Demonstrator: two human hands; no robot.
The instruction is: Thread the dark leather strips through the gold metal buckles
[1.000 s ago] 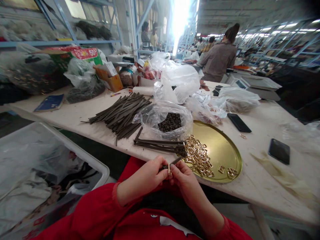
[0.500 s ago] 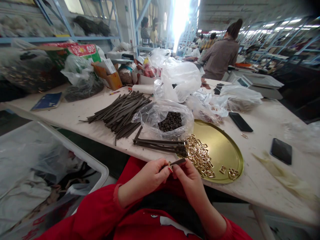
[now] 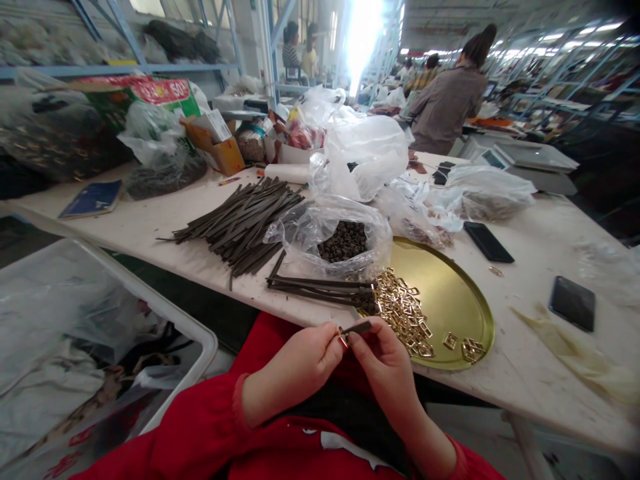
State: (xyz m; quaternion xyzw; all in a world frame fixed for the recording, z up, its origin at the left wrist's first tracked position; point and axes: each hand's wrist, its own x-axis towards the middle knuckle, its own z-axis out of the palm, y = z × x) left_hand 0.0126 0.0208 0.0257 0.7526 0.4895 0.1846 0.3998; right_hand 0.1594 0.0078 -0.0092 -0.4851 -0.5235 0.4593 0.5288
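Close to my body, my left hand [image 3: 314, 352] pinches a small gold buckle [image 3: 343, 339] between thumb and fingertips. A dark brown strap [image 3: 361, 328] runs at the buckle, and my right hand [image 3: 384, 353] is closed on it with thumb and fingers. Whether the strap passes through the buckle is hidden by my fingertips. Just beyond my hands, several straps with dark ends [image 3: 320, 288] lie at the tray's edge. Many loose gold buckles [image 3: 403, 310] are heaped on the left side of a round gold tray [image 3: 450, 280].
A pile of dark strips [image 3: 245, 223] lies left of an open plastic bag [image 3: 290, 233] of small dark loops [image 3: 345, 241]. Two phones [image 3: 489, 242] rest on the right. A white bin [image 3: 205, 337] stands at lower left. A person [image 3: 447, 107] stands across the table.
The view has shifted slightly, with the tray and phones appearing a little further right. Both hands keep their hold on the buckle and strap, with hardly any movement.
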